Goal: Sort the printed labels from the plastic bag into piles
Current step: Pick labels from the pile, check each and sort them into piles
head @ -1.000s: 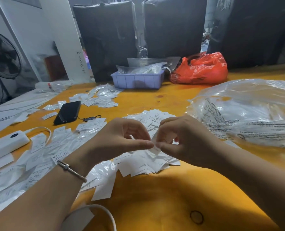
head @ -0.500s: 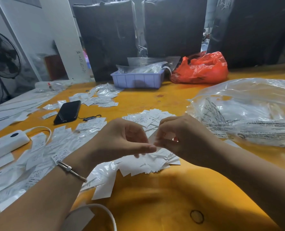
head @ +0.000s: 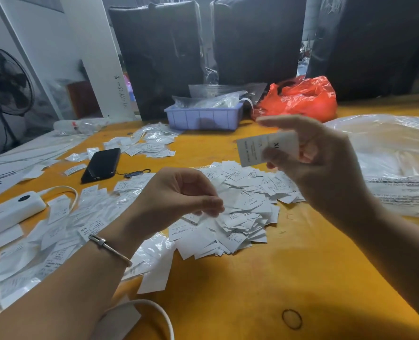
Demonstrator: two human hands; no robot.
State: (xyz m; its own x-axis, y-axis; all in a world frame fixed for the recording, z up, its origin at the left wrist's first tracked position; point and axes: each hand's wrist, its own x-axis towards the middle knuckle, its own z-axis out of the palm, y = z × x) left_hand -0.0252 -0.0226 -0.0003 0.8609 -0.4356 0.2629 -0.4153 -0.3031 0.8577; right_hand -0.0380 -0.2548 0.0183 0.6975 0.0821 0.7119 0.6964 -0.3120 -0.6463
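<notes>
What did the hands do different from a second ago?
The two hands were pinched together over the pile of labels. Now the right hand has lifted up and to the right, holding one label in its fingers. The left hand stayed low over the pile, its fingers still pinched, perhaps on something thin. The phone, purple tray, red bag and clear plastic bag have not moved.

Bare table (head: 264,285) nr front, label pile (head: 240,200) centre, plastic bag (head: 394,163) blocks rt
</notes>
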